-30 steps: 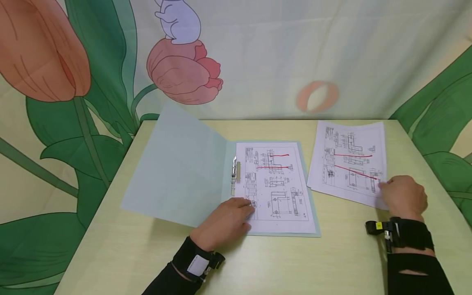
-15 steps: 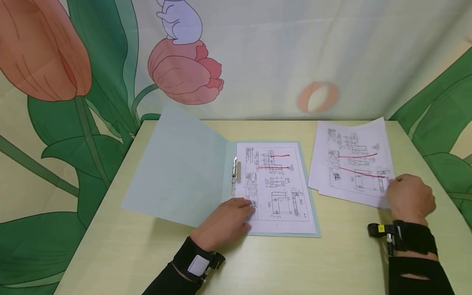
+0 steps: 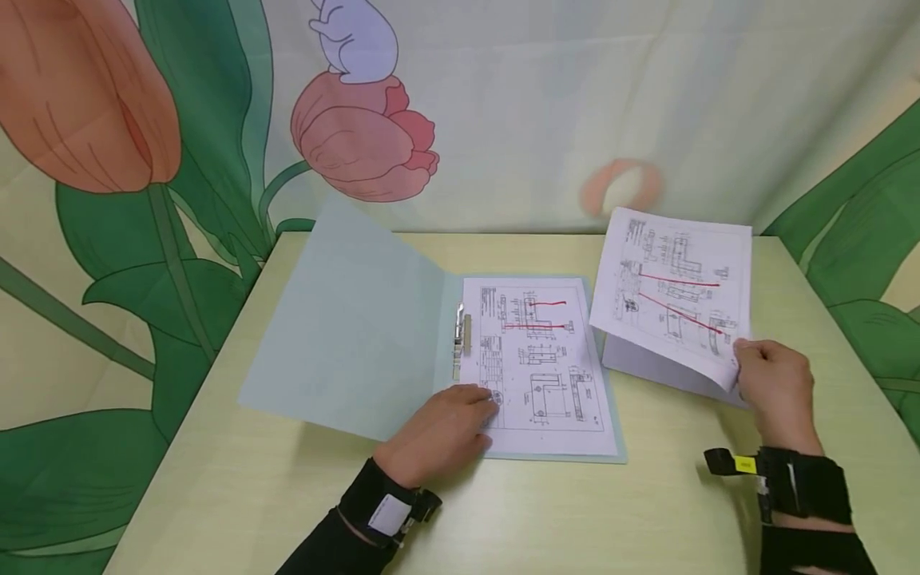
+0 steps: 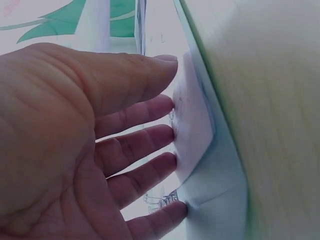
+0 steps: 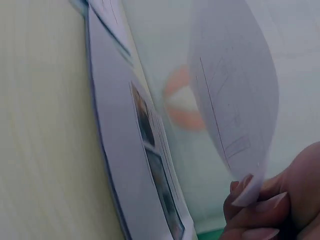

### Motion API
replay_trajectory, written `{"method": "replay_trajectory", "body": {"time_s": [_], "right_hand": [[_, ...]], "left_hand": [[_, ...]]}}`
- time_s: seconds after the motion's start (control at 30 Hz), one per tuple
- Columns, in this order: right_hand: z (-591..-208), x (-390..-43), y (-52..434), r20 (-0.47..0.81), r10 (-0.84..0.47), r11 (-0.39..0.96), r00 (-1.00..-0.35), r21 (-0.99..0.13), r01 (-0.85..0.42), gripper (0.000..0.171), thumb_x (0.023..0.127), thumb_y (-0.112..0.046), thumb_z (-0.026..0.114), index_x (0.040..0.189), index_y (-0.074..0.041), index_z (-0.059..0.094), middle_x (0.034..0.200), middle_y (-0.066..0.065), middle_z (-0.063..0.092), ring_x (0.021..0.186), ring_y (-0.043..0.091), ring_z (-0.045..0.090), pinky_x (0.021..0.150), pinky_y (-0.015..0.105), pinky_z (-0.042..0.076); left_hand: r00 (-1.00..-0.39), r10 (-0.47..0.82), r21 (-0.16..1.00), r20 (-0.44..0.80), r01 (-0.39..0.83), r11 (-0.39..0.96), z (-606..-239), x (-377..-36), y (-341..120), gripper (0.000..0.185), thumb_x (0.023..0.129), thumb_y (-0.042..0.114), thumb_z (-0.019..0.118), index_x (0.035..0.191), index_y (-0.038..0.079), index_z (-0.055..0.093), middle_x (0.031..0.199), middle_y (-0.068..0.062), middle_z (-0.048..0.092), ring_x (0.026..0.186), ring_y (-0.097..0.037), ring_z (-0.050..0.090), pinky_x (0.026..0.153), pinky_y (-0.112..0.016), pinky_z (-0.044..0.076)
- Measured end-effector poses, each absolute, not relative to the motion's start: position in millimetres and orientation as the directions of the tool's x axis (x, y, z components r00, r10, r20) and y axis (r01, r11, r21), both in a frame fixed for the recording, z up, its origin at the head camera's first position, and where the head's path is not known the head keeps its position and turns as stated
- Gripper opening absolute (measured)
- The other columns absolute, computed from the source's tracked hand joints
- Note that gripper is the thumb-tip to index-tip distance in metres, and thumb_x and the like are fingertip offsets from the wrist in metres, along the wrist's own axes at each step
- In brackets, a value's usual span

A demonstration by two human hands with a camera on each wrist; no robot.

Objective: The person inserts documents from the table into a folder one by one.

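Note:
An open pale blue folder [image 3: 345,327] lies on the table with a printed drawing sheet [image 3: 539,359] clipped on its right half. My left hand [image 3: 442,427] rests flat on the sheet's lower left corner, fingers straight [image 4: 150,145]. My right hand [image 3: 772,383] pinches the near right corner of a second drawing sheet [image 3: 676,295] marked with red lines and holds it tilted up off a stack of papers [image 3: 654,367]. In the right wrist view the lifted sheet [image 5: 235,110] curves above the stack [image 5: 135,150].
A metal clip [image 3: 460,335] runs along the folder's spine. The light wooden table [image 3: 287,495] is backed by a curtain with tulip and leaf prints [image 3: 359,136]. Black wrist straps sit on both forearms.
My right hand has lifted the top marked sheet off the stack and tilted it up toward the left. The left hand has stayed put on the clipped sheet.

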State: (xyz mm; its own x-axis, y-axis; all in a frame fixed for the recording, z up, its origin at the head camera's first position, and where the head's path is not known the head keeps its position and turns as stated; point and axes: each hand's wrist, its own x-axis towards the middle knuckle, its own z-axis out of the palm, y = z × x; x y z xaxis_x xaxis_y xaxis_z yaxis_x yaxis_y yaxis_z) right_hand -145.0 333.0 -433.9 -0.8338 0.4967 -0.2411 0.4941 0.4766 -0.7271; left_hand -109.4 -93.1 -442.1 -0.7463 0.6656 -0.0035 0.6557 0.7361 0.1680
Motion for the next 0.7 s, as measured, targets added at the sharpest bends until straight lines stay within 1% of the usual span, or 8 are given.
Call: {"method": "replay_trajectory", "body": {"time_s": [0.1,0.23,0.33,0.4,0.47,0.57,0.6,0.7], "right_hand": [[-436,-143,314,-0.243,0.447,0.421,-0.861,-0.792,0.442,0.057,0.112,-0.039,0.043,0.143,0.006,0.058,0.125,0.018,0.054,0.083,0.016,0.053,0.059,0.029,0.048],[-437,-139,296,-0.262,0.323,0.373,-0.909,-0.848,0.377,0.052,0.111,-0.033,0.052,0.142,0.009,0.056,0.125,0.015,0.061,0.080,0.009,0.062,0.061,0.027,0.054],[-438,-136,287,-0.269,0.226,0.362,-0.936,-0.869,0.337,0.050,0.110,-0.029,0.056,0.141,0.010,0.055,0.113,0.003,0.069,0.080,0.009,0.068,0.064,0.028,0.058],[-439,-134,282,-0.267,0.179,0.356,-0.947,-0.880,0.316,0.048,0.110,-0.027,0.058,0.139,0.010,0.056,0.102,-0.006,0.071,0.078,0.010,0.068,0.060,0.028,0.056],[-440,-131,278,-0.265,0.140,0.355,-0.954,-0.886,0.299,0.046,0.109,-0.025,0.059,0.137,0.012,0.057,0.095,-0.010,0.071,0.076,0.011,0.068,0.057,0.028,0.053],[-440,-129,271,-0.273,0.102,0.365,-0.957,-0.884,0.291,0.043,0.109,-0.022,0.060,0.133,0.013,0.059,0.093,-0.006,0.073,0.071,0.013,0.065,0.051,0.029,0.046],[-440,-129,269,-0.278,0.095,0.371,-0.956,-0.881,0.293,0.042,0.109,-0.022,0.060,0.132,0.013,0.059,0.094,-0.004,0.073,0.071,0.013,0.065,0.051,0.029,0.045],[-440,-128,260,-0.299,0.080,0.402,-0.951,-0.863,0.305,0.039,0.108,-0.022,0.062,0.128,0.012,0.061,0.095,0.003,0.072,0.070,0.014,0.063,0.051,0.029,0.046]], "left_hand": [[-0.745,0.667,0.157,-0.002,0.658,0.736,-441,-110,-92,0.031,0.097,0.020,0.074,0.126,0.007,0.074,0.134,-0.008,0.071,0.128,-0.023,0.064,0.115,-0.037,0.048],[-0.744,0.668,0.148,0.000,0.661,0.736,-439,-111,-91,0.031,0.097,0.019,0.075,0.126,0.007,0.074,0.132,-0.007,0.072,0.126,-0.023,0.065,0.113,-0.037,0.049],[-0.744,0.668,0.150,0.008,0.662,0.735,-438,-111,-92,0.032,0.096,0.018,0.076,0.126,0.008,0.074,0.130,-0.007,0.072,0.124,-0.023,0.065,0.111,-0.036,0.051],[-0.745,0.667,0.155,0.016,0.661,0.734,-437,-111,-93,0.032,0.097,0.018,0.075,0.127,0.008,0.073,0.130,-0.008,0.071,0.124,-0.025,0.065,0.111,-0.037,0.051],[-0.759,0.651,0.168,0.018,0.644,0.746,-436,-110,-96,0.033,0.097,0.016,0.074,0.128,0.007,0.072,0.132,-0.010,0.071,0.126,-0.027,0.064,0.111,-0.038,0.051],[-0.794,0.608,0.201,0.023,0.599,0.775,-433,-108,-103,0.032,0.099,0.010,0.069,0.130,0.003,0.070,0.136,-0.015,0.069,0.130,-0.030,0.063,0.112,-0.040,0.051],[-0.808,0.588,0.215,0.023,0.579,0.787,-432,-107,-105,0.032,0.099,0.007,0.067,0.131,0.001,0.069,0.138,-0.016,0.068,0.131,-0.031,0.063,0.112,-0.040,0.051],[-0.838,0.544,0.264,0.047,0.536,0.802,-430,-105,-110,0.028,0.097,-0.003,0.062,0.125,-0.004,0.068,0.127,-0.017,0.068,0.112,-0.027,0.067,0.099,-0.036,0.058]]}}
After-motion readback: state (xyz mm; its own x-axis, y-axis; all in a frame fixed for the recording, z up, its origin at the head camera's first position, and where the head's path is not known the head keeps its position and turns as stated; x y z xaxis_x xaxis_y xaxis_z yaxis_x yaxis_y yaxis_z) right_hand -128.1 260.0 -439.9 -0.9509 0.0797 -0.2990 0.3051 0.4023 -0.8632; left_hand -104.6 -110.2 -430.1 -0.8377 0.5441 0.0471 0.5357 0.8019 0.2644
